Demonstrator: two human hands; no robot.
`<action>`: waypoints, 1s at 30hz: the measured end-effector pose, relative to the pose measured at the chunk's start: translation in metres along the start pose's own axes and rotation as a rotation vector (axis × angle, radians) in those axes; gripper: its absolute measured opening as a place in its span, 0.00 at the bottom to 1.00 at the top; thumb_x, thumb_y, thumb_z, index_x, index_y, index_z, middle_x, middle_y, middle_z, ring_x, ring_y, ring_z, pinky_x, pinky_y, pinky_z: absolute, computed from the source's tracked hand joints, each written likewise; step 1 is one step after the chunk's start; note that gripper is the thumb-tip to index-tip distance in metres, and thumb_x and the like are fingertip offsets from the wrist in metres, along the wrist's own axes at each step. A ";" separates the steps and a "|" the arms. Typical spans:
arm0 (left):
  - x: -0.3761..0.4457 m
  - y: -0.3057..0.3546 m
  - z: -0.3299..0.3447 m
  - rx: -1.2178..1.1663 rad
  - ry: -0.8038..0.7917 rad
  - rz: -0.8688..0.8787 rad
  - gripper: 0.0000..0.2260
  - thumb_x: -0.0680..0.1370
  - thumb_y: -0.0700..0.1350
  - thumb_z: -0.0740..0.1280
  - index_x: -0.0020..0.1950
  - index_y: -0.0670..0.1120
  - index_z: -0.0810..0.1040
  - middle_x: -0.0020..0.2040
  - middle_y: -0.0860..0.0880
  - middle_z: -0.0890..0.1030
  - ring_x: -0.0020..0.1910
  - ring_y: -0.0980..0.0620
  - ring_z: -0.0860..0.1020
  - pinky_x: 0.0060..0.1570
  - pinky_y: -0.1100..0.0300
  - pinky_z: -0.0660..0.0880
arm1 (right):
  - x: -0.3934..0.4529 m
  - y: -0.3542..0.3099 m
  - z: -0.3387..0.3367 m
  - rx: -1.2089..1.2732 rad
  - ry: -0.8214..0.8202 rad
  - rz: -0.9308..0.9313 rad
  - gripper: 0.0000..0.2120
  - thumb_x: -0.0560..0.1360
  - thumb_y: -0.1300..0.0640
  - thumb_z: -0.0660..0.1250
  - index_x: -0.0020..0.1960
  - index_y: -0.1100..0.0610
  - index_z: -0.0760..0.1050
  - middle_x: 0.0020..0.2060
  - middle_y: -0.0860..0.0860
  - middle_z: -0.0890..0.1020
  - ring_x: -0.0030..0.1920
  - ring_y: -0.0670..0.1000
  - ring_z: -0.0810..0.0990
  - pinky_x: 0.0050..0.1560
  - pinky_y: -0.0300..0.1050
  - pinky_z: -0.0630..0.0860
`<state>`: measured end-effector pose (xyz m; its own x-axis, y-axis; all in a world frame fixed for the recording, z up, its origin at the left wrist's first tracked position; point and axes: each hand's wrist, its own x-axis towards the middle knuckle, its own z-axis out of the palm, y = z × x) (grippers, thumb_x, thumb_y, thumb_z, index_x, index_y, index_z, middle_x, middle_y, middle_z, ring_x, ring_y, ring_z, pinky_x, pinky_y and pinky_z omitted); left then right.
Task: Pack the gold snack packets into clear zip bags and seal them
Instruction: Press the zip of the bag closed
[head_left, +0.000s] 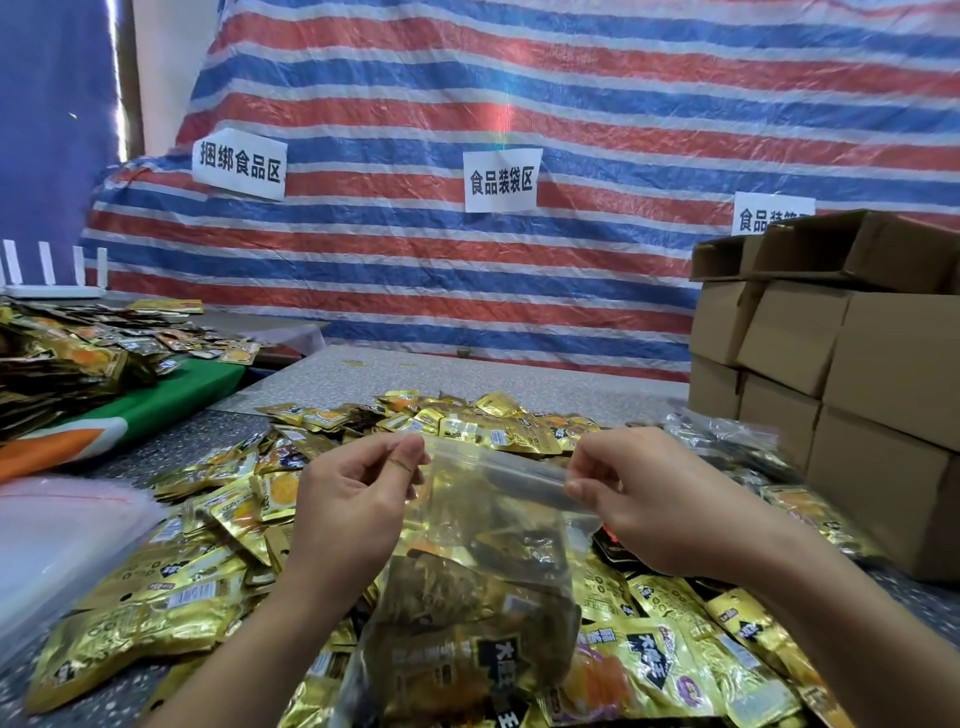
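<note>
Surface, nearest: grey speckled tabletop (332, 382), heaped with loose gold foil snack packets (156, 618) that spread from the front edge to mid-table.

Left side: stack of empty clear plastic zip bags (57, 540) at the table's left edge; beyond it a green and orange board (171, 400) carrying a second pile of gold packets (62, 358); a white multi-antenna router (52, 275) behind that pile.

Right side: stacked brown cardboard boxes (852, 374), the top ones with flaps open.

Backdrop: red, white and blue striped tarpaulin (519, 104) bearing three white paper signs (501, 179) with printed black characters.

Held item: clear zip bag (493, 525), upright above the heap, lower part filled with gold packets, top strip stretched between both hands.

Left hand (348, 499): fingers curled, thumb and fingertips pinching the bag's top left corner.

Right hand (639, 499): fingers curled, thumb and forefinger pinching the top right end of the zip strip.
</note>
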<state>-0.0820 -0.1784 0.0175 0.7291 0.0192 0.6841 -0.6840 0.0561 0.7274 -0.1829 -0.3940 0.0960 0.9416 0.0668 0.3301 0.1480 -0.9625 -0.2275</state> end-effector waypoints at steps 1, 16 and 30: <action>0.000 0.000 0.000 0.003 0.002 -0.002 0.08 0.75 0.53 0.66 0.42 0.56 0.84 0.34 0.51 0.82 0.32 0.57 0.78 0.33 0.64 0.76 | 0.000 0.001 0.000 0.002 0.004 -0.006 0.08 0.81 0.50 0.64 0.42 0.47 0.74 0.40 0.43 0.77 0.39 0.44 0.74 0.38 0.39 0.72; 0.000 0.000 0.000 0.005 0.014 -0.004 0.09 0.74 0.52 0.66 0.39 0.53 0.84 0.32 0.50 0.82 0.30 0.56 0.77 0.31 0.66 0.75 | -0.004 0.014 0.002 -0.025 0.008 -0.178 0.10 0.82 0.52 0.62 0.42 0.44 0.68 0.38 0.41 0.74 0.46 0.38 0.72 0.44 0.36 0.70; -0.003 -0.006 0.012 -0.056 -0.106 0.016 0.13 0.80 0.53 0.61 0.41 0.48 0.78 0.29 0.50 0.76 0.27 0.57 0.72 0.29 0.66 0.70 | 0.001 0.030 0.014 0.129 0.083 -0.276 0.11 0.81 0.60 0.62 0.42 0.48 0.71 0.34 0.42 0.73 0.34 0.43 0.70 0.34 0.38 0.68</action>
<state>-0.0802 -0.1909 0.0113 0.7093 -0.0847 0.6998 -0.6910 0.1121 0.7141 -0.1734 -0.4190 0.0761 0.8337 0.2937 0.4677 0.4363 -0.8694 -0.2319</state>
